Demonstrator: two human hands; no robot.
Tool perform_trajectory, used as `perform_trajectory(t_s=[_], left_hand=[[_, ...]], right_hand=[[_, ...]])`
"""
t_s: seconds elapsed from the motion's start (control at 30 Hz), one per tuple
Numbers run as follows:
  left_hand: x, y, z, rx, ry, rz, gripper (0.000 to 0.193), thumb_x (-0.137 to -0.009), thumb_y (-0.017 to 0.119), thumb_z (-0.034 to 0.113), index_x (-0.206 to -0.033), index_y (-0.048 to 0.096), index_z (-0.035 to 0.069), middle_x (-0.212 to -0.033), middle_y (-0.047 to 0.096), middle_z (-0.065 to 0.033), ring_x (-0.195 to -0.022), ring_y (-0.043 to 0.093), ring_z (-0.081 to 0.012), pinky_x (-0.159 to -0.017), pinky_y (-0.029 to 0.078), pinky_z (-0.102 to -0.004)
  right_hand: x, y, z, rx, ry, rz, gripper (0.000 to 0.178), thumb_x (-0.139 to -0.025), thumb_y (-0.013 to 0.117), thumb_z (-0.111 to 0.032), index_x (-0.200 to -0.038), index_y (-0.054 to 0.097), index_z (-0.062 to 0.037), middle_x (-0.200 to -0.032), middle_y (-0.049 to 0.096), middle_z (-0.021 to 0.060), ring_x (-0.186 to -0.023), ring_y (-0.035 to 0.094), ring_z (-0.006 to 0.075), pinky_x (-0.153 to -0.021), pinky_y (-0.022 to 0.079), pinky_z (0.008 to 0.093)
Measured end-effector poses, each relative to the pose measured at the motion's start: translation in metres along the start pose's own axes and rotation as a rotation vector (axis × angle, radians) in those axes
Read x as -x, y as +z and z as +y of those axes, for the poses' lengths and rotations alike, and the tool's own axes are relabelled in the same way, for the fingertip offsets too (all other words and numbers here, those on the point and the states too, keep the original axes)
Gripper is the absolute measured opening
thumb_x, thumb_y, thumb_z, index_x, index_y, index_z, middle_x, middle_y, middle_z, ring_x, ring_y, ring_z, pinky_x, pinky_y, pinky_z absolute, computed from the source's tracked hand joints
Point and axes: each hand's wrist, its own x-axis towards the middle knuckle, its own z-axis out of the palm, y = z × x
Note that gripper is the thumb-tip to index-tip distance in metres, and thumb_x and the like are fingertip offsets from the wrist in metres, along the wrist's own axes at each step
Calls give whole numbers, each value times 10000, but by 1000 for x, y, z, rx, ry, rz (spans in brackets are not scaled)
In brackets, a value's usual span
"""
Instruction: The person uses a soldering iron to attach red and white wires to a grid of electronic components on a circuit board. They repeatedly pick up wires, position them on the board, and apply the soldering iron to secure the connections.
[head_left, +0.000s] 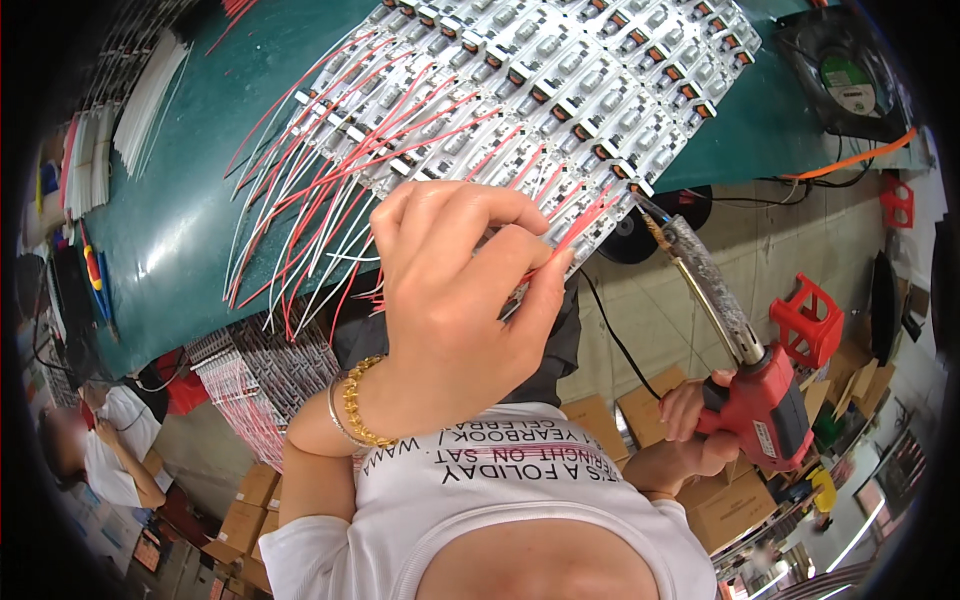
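Observation:
My left hand (455, 285) is over the near edge of a panel of white circuit boards (600, 100). Its thumb and forefinger pinch red wires (580, 228), whose ends lie along the panel's near right corner. In my right hand (692, 428) is a red and black soldering gun (765, 405). Its long metal barrel points up and left, and the tip is at that same corner, close to the wire ends. Whether the tip touches the board I cannot tell. Many red and white wires (300, 215) trail from the panel's left part over the table.
The panel sits on a green table (180, 240). A black fan (850, 80) stands at the far right, with an orange cable (860, 158) beside it. Below are a red stool (808, 320), cardboard boxes (725, 510) and more wired boards (240, 390). Another person (125, 440) sits at left.

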Motion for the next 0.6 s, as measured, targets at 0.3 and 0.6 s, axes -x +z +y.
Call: perform_trajectory(t_s=[0.3,0.6], left_hand=[[0,0,-3,-17,12,-7,129,-641,714,18,-667,596,65,-799,600,-24,-770,531,-190,-772,329,-328],[-1,1,-1,-64,14,3,129,-645,713,24,-667,596,71,-784,593,-20,-760,526,-183,-773,325,-328]], right_hand=[[9,-13,5,161,62,-18,712,-786,572,-576,-1148,419,18,-485,456,4,-405,428,124,-444,365,260],[1,-7,6,184,-19,-74,657,-791,590,-539,-1095,457,28,-477,445,-5,-385,432,122,-434,384,266]])
